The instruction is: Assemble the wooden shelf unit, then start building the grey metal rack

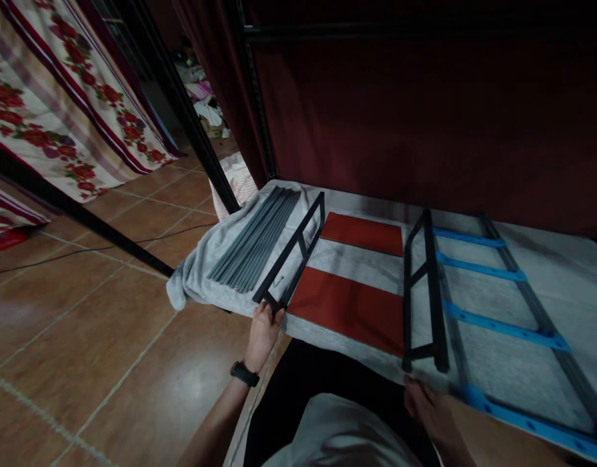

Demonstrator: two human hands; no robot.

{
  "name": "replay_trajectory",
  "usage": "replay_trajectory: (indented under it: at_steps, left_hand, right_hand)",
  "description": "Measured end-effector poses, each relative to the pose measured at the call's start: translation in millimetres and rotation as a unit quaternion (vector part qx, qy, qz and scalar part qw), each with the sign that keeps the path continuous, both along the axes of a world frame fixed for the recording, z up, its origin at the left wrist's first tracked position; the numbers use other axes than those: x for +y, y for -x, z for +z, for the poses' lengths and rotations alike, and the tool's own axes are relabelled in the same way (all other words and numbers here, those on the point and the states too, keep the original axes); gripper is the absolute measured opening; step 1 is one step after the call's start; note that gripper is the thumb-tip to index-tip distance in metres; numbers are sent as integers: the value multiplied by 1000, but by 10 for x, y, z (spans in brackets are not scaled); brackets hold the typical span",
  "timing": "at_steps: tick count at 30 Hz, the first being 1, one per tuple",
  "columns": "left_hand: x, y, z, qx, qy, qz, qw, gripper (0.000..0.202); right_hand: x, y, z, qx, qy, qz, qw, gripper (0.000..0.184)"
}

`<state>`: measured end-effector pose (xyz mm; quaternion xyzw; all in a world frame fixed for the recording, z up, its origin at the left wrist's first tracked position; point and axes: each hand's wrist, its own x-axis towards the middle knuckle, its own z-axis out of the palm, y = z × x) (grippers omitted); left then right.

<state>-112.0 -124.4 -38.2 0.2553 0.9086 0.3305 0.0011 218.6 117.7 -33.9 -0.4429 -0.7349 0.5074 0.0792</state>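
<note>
My left hand (265, 324), with a dark watch on the wrist, is closed on the near end of a black metal side frame (298, 243). That frame stands on edge along the left side of two red-brown panels (349, 308). A second black frame (432, 292) stands at the panels' right edge. Just below its near end is my right hand (422, 399), blurred, with its fingers hard to make out; whether it touches the frame I cannot tell. A small screw or key (279, 280) lies by the left frame.
Several grey tubes (257, 240) lie side by side on the grey cloth (191, 285) at left. To the right is a rack of dark rails with blue crossbars (507, 324). Black posts (191, 117) rise beside the tiled floor (133, 337); a dark red curtain (400, 123) hangs behind.
</note>
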Motion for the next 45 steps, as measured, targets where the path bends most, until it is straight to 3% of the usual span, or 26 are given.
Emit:
replay_trajectory:
  at_steps: [2, 4, 9, 14, 18, 22, 28, 38, 45]
  left_hand:
    - [6, 8, -7, 19, 18, 1, 1000, 23]
    - [18, -8, 0, 41, 36, -2, 998, 23]
    - [54, -55, 75, 64, 71, 8, 995, 27]
    - [90, 25, 182, -32, 33, 19, 999, 23]
    - [88, 97, 192, -70, 5, 21, 997, 18]
    - [61, 141, 124, -74, -45, 21, 996, 14]
    - [42, 167, 59, -88, -85, 11, 992, 14]
    - [107, 112, 79, -91, -39, 9, 995, 11]
    - [127, 86, 79, -83, -22, 14, 996, 10]
  right_hand:
    - [-145, 115, 46, 34, 70, 27, 997, 58]
    - [-248, 324, 104, 94, 84, 24, 992, 45]
    - [-149, 1057, 163, 149, -135, 5, 980, 51]
    - [48, 1814, 139, 140, -251, 69, 955, 39]
    - [62, 2372, 171, 37, -325, 133, 936, 40]
    - [100, 2750, 208, -100, -332, 191, 918, 40]
    - [231, 2922, 240, -179, -313, 249, 899, 35]
    - [420, 3020, 317, -219, -267, 313, 885, 38]
    - [398, 3121, 330, -249, -249, 319, 880, 55]
